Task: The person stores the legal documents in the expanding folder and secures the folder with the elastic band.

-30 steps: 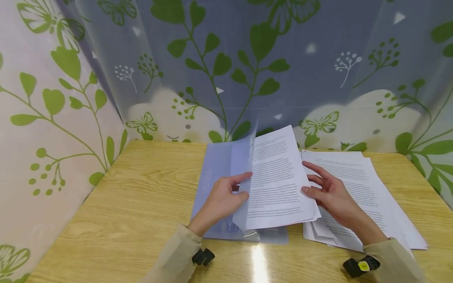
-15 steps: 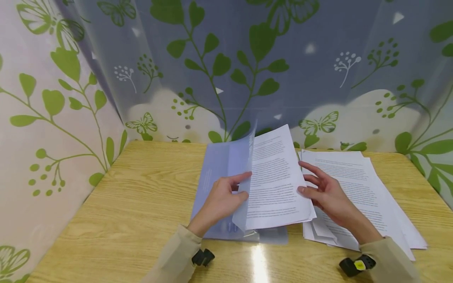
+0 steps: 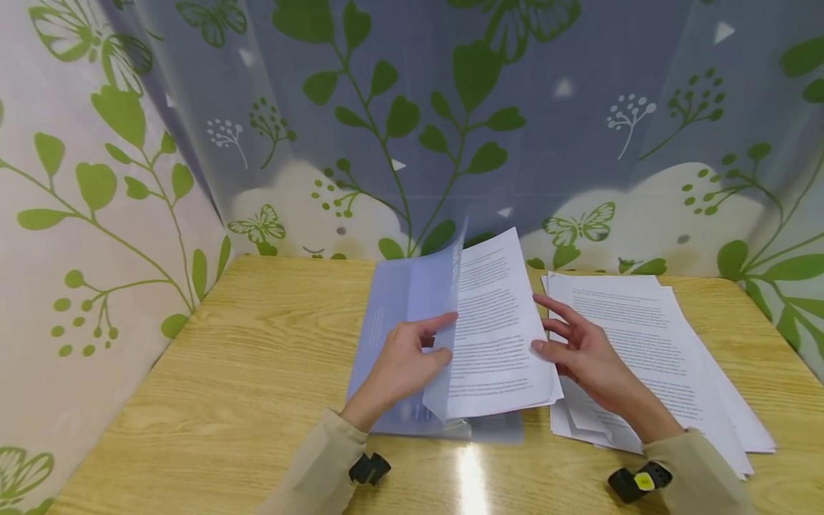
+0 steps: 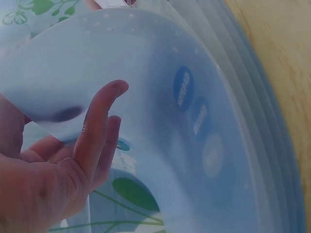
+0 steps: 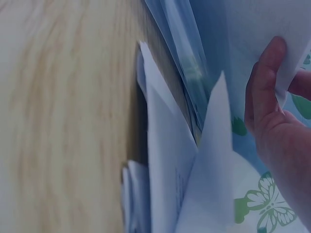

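Observation:
A translucent blue plastic folder (image 3: 389, 307) lies on the table, its front cover lifted and bent upright. My left hand (image 3: 407, 361) pinches that cover near its free edge, thumb on one side and fingers on the other. In the left wrist view the folder (image 4: 204, 194) shows several layered pockets and printed labels, one reading NOTEPAD. Printed sheets (image 3: 492, 329) stand tilted, their left part behind the clear cover. My right hand (image 3: 589, 361) pinches their right edge, thumb in front; in the right wrist view its fingers (image 5: 269, 63) lie along the paper's back.
A loosely fanned stack of printed papers (image 3: 644, 322) lies to the right, partly under my right forearm. One corner (image 3: 586, 418) of it is folded up. Patterned fabric (image 3: 566, 129) hangs behind the wooden table (image 3: 257, 343) and along its left side.
My right hand has moved left, sliding the printed sheets further behind the folder's cover. The left hand stays in place on the cover.

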Demonstrator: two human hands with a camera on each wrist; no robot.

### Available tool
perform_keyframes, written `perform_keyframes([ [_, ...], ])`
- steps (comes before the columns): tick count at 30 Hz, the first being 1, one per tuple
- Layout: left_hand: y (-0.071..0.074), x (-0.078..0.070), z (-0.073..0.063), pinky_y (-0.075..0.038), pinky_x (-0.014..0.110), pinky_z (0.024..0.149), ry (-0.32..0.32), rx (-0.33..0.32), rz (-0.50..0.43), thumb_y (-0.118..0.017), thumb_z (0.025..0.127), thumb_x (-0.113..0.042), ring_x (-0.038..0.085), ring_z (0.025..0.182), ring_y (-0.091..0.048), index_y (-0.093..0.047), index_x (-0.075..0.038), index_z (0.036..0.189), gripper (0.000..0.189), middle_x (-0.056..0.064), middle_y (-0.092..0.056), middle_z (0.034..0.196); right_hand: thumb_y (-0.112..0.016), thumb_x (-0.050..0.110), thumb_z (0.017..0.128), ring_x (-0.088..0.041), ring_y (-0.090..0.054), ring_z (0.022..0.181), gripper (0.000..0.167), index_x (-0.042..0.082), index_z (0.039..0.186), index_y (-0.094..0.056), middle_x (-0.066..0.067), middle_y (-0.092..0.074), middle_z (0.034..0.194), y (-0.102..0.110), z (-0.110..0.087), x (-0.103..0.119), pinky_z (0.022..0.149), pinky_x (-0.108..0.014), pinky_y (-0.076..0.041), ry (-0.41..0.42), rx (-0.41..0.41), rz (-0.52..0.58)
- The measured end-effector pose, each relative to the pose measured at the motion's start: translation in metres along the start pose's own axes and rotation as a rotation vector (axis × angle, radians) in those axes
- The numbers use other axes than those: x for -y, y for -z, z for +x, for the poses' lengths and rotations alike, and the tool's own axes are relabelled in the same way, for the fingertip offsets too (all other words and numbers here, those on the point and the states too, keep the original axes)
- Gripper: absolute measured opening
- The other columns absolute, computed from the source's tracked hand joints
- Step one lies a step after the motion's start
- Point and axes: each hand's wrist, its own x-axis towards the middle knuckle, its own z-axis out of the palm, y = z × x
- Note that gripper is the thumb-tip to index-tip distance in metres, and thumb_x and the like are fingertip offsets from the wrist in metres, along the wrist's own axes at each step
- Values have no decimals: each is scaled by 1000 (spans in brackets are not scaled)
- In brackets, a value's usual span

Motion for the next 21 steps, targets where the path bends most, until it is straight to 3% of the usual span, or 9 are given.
perform_keyframes([
  [21,-2,1,0,-45,26,67,-20,-31,5,-61,81,-6,15,90,-57,-67,-18,137,58,5,-75,122,-68,7,96,-12,-72,100,78,18,162,-28,7,-65,126,-17,8,-2,78,-33,-61,2,11,27],
])
